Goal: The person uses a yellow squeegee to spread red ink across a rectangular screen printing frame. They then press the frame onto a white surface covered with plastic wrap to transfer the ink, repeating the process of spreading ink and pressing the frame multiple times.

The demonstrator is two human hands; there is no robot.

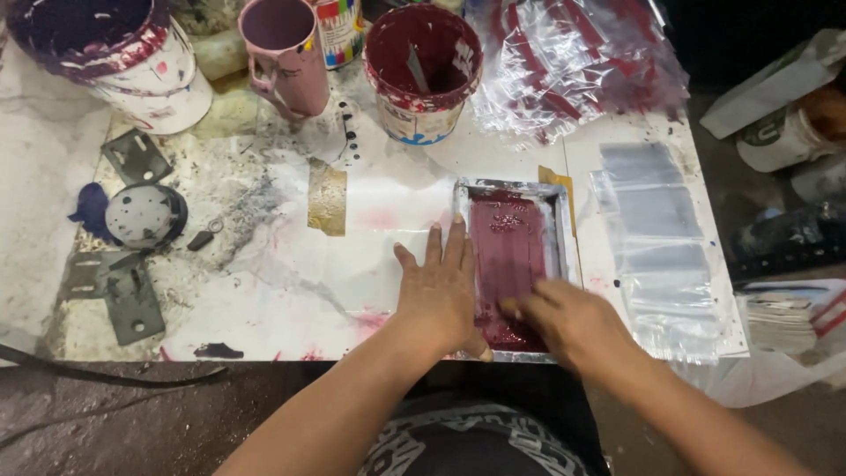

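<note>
I am pressing my left hand (pixel 438 295), fingers spread wide and flat, beside the small screen frame (pixel 514 264) at the table's near edge, while my right hand (pixel 568 324) is dragging curled fingers over wet maroon ink; any frame slip risks smearing the print

This was a small printing workshop: ink-smeared paint buckets (pixel 421 70) stood at the far edge of a stained worktable (pixel 291 282), clear plastic bags (pixel 656 238) stacked right.
</note>
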